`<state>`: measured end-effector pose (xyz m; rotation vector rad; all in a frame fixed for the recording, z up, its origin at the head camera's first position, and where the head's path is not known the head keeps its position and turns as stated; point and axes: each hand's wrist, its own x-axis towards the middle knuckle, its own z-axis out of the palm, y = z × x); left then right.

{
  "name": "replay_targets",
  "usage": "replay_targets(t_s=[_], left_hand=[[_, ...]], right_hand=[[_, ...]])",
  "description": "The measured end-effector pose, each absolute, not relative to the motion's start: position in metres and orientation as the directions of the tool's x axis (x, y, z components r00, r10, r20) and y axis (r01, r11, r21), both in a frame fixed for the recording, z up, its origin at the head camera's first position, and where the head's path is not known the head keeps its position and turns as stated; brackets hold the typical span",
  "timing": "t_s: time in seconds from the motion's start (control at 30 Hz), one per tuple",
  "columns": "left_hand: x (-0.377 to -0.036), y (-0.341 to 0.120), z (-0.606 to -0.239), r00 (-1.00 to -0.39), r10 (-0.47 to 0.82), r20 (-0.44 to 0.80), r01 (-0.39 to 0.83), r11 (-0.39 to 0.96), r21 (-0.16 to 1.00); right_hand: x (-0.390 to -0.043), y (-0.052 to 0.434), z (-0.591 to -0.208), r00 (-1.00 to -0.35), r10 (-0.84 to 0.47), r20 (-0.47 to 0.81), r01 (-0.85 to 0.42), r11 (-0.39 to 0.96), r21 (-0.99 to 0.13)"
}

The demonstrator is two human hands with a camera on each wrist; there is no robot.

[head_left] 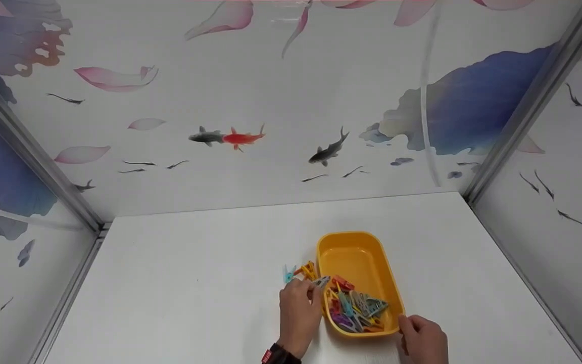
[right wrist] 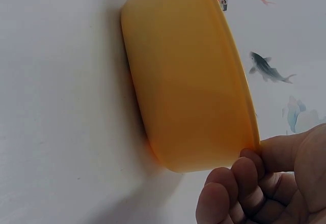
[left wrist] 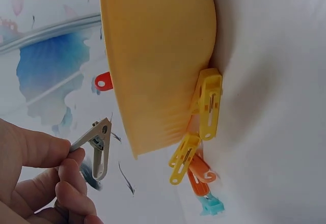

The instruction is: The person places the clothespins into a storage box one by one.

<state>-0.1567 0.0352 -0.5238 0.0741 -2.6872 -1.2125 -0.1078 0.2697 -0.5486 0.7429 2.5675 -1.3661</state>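
Note:
Between thumb and fingers my left hand (head_left: 299, 313) pinches a grey clothespin (left wrist: 97, 145), held up beside the left rim of a yellow plastic basin (head_left: 394, 275). At the basin's near right corner, my right hand (head_left: 425, 337) grips the rim between thumb and forefinger. Clothespins of several colours (head_left: 354, 308) are heaped in the near half of the basin. Outside its left wall lie a few more on the table: yellow clothespins (left wrist: 209, 104), an orange clothespin (left wrist: 199, 178) and a light blue clothespin (left wrist: 211, 203). A red clothespin (left wrist: 103, 81) shows above the rim.
The white table (head_left: 195, 283) is bounded at the back by a panel (head_left: 271, 91) printed with fish and petals. Similar side panels with metal frame posts (head_left: 528, 106) stand left and right. A dark band (head_left: 281, 355) circles the left wrist.

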Motion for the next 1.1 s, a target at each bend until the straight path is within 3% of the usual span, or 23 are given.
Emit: replay_targets(t_s=[0.9,1.1], left_hand=[[-0.139,0.068,-0.54,-0.993,0.033,0.11,0.109,0.583,0.805],[-0.138,0.065,-0.539,-0.993,0.017,0.12,0.106,0.595,0.797]], right_hand=[[-0.108,0.271,-0.55,-0.869,0.362,-0.339,0.482,0.459,-0.746],[-0.108,0.271,-0.55,-0.865,0.36,-0.35,0.491,0.457,-0.742]])
